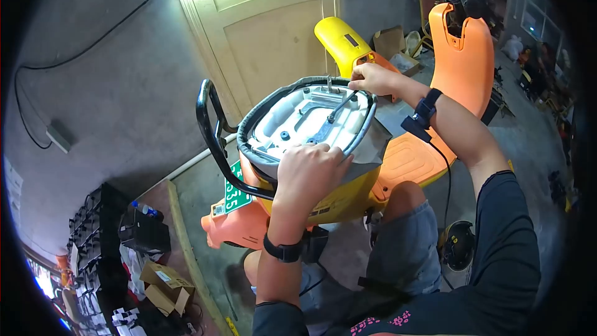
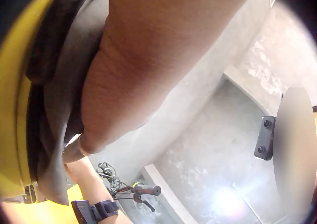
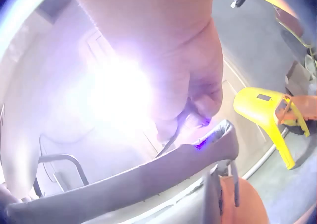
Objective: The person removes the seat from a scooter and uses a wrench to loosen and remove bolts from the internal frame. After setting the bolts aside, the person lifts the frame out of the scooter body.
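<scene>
An upturned scooter seat (image 1: 264, 129) lies on the yellow scooter body (image 1: 339, 202), its white underside facing up and a grey cover wrapped round the rim. My left hand (image 1: 311, 171) grips the near rim, its fingers curled over the edge. At the far right of the rim my right hand (image 1: 371, 79) pinches a thin dark rod-like piece (image 1: 340, 107) that slants down to the white base. In the right wrist view the curled fingers sit just above the grey seat cover (image 3: 148, 182); glare washes out part of it.
A black grab rail (image 1: 208, 127) arches left of the seat. Behind stand a yellow panel (image 1: 339, 40) and an orange scooter front (image 1: 463, 62). Black crates (image 1: 99, 227) and an open cardboard box (image 1: 165, 283) lie at lower left. A dark helmet (image 1: 459, 246) is on the floor at right.
</scene>
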Motion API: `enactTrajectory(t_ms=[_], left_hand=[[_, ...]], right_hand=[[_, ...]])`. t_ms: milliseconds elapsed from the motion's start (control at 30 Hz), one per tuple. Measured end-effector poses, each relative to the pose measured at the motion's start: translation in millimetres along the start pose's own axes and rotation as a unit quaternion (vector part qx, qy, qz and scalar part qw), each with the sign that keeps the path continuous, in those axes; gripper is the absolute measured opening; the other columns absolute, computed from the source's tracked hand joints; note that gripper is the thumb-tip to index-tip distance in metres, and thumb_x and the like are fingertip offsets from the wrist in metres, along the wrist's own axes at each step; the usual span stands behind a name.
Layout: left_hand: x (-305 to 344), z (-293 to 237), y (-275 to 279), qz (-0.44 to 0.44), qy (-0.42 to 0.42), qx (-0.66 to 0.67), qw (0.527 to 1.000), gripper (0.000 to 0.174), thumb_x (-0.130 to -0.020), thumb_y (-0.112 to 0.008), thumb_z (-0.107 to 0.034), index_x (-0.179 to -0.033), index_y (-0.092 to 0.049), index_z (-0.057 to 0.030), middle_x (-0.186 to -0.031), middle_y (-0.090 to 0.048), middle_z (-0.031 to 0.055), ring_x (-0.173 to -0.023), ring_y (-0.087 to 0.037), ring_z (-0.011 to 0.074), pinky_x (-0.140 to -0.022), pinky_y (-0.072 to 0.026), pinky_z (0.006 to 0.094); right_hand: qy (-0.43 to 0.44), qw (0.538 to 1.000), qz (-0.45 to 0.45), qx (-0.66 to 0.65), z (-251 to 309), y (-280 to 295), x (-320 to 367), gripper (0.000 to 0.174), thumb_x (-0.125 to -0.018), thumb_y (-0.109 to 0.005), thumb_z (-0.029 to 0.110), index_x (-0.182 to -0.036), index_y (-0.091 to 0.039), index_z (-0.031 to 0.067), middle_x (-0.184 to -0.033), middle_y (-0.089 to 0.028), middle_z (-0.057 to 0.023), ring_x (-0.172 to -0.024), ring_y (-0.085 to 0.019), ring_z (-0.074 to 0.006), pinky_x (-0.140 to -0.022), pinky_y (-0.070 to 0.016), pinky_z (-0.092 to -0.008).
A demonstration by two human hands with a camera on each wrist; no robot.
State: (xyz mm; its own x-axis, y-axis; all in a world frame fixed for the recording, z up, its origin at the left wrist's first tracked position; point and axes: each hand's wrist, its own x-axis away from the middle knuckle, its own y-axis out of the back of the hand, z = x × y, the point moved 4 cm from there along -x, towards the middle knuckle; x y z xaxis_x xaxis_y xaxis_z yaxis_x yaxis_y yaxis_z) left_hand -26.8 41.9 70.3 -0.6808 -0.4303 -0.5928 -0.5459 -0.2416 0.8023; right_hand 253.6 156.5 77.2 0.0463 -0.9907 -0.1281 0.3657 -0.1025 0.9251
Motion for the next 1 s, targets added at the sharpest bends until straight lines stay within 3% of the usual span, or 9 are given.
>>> enactTrajectory(t_ms=[133,267,333,433,667,733,800,933,1000], left_hand=[[1.0,2.5,1.1,0.000,-0.008,0.008,1.000,0.039,-0.092,-0.064,-0.039,-0.067,-0.065,-0.0094,-0.063,-0.063,0.0077,-0.060,-0.065,0.0274,-0.057,-0.0500,0.0408],[2.2,4.0,-2.7,-0.017,-0.015,0.011,1.000,0.038,-0.092,-0.064,-0.039,-0.067,-0.066,-0.0095,-0.063,-0.063,0.0076,-0.061,-0.065,0.0271,-0.057,-0.0502,0.0406],[3.3,4.3,-4.5,-0.011,-0.019,0.007,1.000,0.037,-0.092,-0.065,-0.038,-0.068,-0.066,-0.0092,-0.064,-0.064,0.0075,-0.061,-0.066,0.0269,-0.058,-0.0504,0.0404],[2.8,5.3,-6.6,-0.003,-0.025,0.004,1.000,0.035,-0.091,-0.065,-0.037,-0.070,-0.067,-0.0089,-0.064,-0.064,0.0074,-0.061,-0.066,0.0266,-0.058,-0.0504,0.0398],[4.1,5.3,-6.1,0.011,-0.024,0.005,1.000,0.034,-0.091,-0.065,-0.037,-0.071,-0.067,-0.0091,-0.064,-0.065,0.0080,-0.059,-0.066,0.0260,-0.057,-0.0503,0.0383],[4.0,5.6,-7.1,0.013,-0.026,0.002,1.000,0.035,-0.091,-0.065,-0.037,-0.071,-0.067,-0.0090,-0.064,-0.065,0.0077,-0.060,-0.067,0.0254,-0.057,-0.0504,0.0382],[5.1,4.5,-8.6,0.010,-0.030,0.000,0.999,0.034,-0.091,-0.065,-0.036,-0.071,-0.067,-0.0090,-0.064,-0.065,0.0075,-0.060,-0.067,0.0251,-0.057,-0.0505,0.0380],[4.3,4.0,-6.0,0.005,-0.031,0.011,0.999,0.033,-0.090,-0.066,-0.035,-0.071,-0.067,-0.0088,-0.064,-0.066,0.0072,-0.061,-0.068,0.0242,-0.057,-0.0509,0.0375],[2.8,5.9,-3.2,0.001,-0.028,0.012,1.000,0.032,-0.089,-0.067,-0.035,-0.071,-0.068,-0.0087,-0.064,-0.065,0.0075,-0.061,-0.068,0.0243,-0.057,-0.0509,0.0375]], right_hand=[[-0.117,0.991,0.016,-0.064,15.5,-1.4,-16.9,0.031,-0.091,-0.073,0.027,-0.105,-0.073,-0.0006,-0.086,-0.071,-0.0141,-0.082,-0.068,-0.0250,-0.077,-0.0512,-0.0382],[-0.086,0.996,0.003,-0.004,31.4,-5.3,-41.6,0.025,-0.090,-0.074,0.018,-0.107,-0.070,0.0000,-0.080,-0.067,-0.0083,-0.069,-0.064,-0.0155,-0.065,-0.0501,-0.0328],[-0.101,0.995,-0.005,-0.001,43.6,-7.9,-46.9,0.025,-0.089,-0.075,0.017,-0.107,-0.071,0.0009,-0.081,-0.067,-0.0087,-0.068,-0.065,-0.0167,-0.067,-0.0506,-0.0334],[-0.116,0.993,0.009,0.011,58.1,-3.7,-50.7,0.034,-0.085,-0.079,0.023,-0.109,-0.071,-0.0008,-0.106,-0.072,-0.0187,-0.101,-0.069,-0.0304,-0.090,-0.0524,-0.0389],[-0.099,0.980,-0.060,0.161,80.0,-16.2,-68.6,0.022,-0.084,-0.068,0.004,-0.104,-0.069,-0.0040,-0.109,-0.070,-0.0269,-0.107,-0.067,-0.0387,-0.089,-0.0545,-0.0447],[-0.042,0.974,-0.126,0.184,84.1,-18.9,-70.7,0.025,-0.080,-0.063,-0.003,-0.104,-0.069,-0.0064,-0.107,-0.069,-0.0297,-0.105,-0.068,-0.0404,-0.087,-0.0555,-0.0453],[-0.039,0.982,-0.011,0.183,86.7,-22.5,-83.1,0.023,-0.079,-0.058,-0.006,-0.101,-0.063,-0.0067,-0.105,-0.067,-0.0297,-0.107,-0.065,-0.0429,-0.089,-0.0521,-0.0472],[0.047,0.990,0.002,0.131,124.4,-30.6,-93.3,0.031,-0.078,-0.068,0.001,-0.108,-0.067,-0.0048,-0.110,-0.070,-0.0243,-0.107,-0.067,-0.0374,-0.090,-0.0545,-0.0404],[0.151,0.980,0.052,0.121,152.1,-44.0,-99.3,0.027,-0.074,-0.072,0.008,-0.101,-0.073,0.0001,-0.097,-0.073,-0.0206,-0.090,-0.072,-0.0350,-0.077,-0.0578,-0.0375]])
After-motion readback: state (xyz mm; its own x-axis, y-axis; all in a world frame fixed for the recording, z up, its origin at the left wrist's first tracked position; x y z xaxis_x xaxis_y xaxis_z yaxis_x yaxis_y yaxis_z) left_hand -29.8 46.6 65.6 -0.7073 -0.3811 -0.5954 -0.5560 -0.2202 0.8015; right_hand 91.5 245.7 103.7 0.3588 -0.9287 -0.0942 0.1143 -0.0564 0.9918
